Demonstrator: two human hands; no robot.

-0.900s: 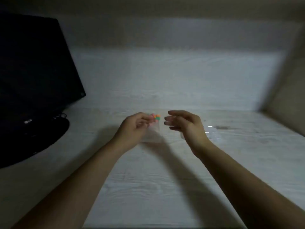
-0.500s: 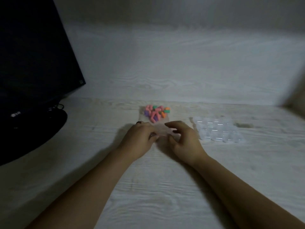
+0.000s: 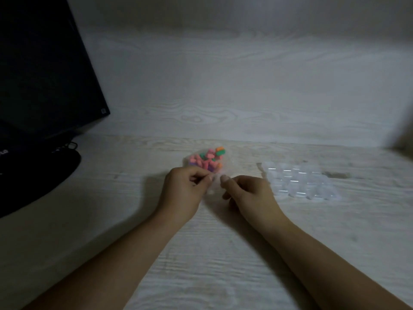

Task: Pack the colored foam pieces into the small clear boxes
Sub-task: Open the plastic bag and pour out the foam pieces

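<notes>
A clear plastic bag [image 3: 214,184] lies on the pale wooden table [image 3: 223,253] with several pink, green, orange and purple foam pieces [image 3: 206,159] bunched at its far end. My left hand [image 3: 185,191] pinches the bag's near edge from the left. My right hand [image 3: 248,195] pinches the same edge from the right, thumb on top. A cluster of several small clear boxes [image 3: 299,181] sits to the right of my right hand, apart from it.
A dark monitor [image 3: 44,70] on a black round stand [image 3: 38,182] fills the left side, with cables behind it. A pale wall rises behind the table. A small dark mark [image 3: 337,174] lies beyond the boxes.
The bag of foam pieces came down from the air onto the table. Both hands moved to its near edge and now pinch it; the view has tilted down.
</notes>
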